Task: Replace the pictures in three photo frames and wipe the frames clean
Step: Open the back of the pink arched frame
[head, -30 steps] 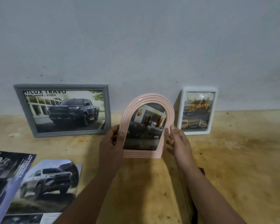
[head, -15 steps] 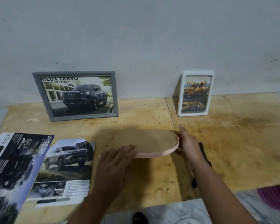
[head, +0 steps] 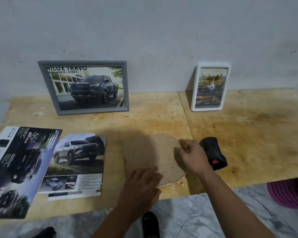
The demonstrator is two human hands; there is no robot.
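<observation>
Brochures flat at 9 o'clock on worktop. Grey frame leans on wall, 11 o'clock. Arched frame face down, centre. Left hand flat on backing, fingers straight. Right hand pinches rounded edge. Black cloth just beside. White frame 1 o'clock.

A stained plywood worktop stands against a scuffed grey-white wall; below lies marbled grey floor, dimly lit.

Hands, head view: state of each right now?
Left hand: open, fingers flat on the arched frame's backing board.
Right hand: fingers curled at the board's curved edge; grip cannot be told.
</observation>
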